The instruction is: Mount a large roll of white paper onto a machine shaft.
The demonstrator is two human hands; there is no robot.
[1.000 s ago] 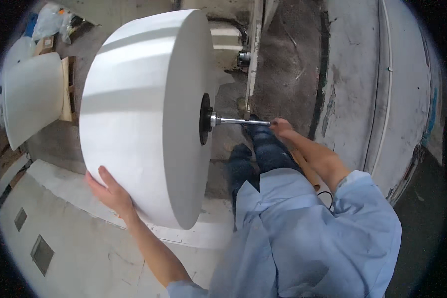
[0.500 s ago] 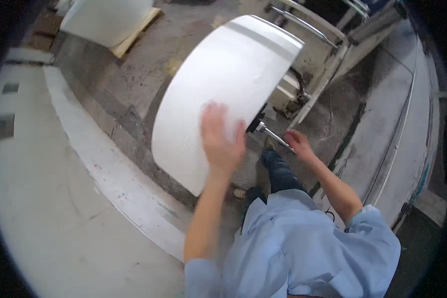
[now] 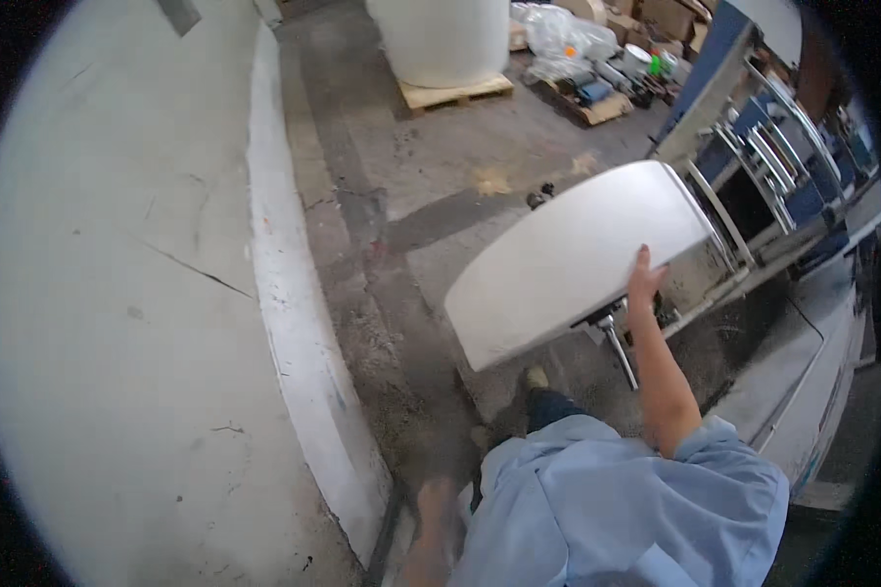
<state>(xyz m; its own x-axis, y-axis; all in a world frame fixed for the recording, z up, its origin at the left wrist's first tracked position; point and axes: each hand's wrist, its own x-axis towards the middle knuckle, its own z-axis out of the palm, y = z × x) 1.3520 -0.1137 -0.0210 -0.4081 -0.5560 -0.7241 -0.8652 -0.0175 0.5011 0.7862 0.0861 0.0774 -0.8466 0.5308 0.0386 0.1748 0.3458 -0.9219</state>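
A big white roll of sheet material (image 3: 568, 254) is mounted in front of me, its wide curved face turned up. My right hand (image 3: 646, 279) lies against the roll's near right edge, fingers spread and not wrapped round anything. Just below that hand, a metal lever handle (image 3: 620, 354) sticks out toward me from a black hub (image 3: 597, 315) at the roll's side. My left hand (image 3: 436, 499) hangs low beside my light blue shirt, away from the roll. Motion smears it, and its fingers cannot be made out.
A pale wall (image 3: 147, 293) with a white ledge (image 3: 303, 352) runs along my left. Behind the roll, another large white roll (image 3: 445, 39) stands on a wooden pallet (image 3: 455, 93). Clear plastic bags (image 3: 563, 39) and boxes lie at the back. A metal machine frame (image 3: 715, 284) flanks the right.
My left hand has come off the roll and dropped to my side. My right hand has left the lever handle and moved up onto the roll's edge. The view has shifted.
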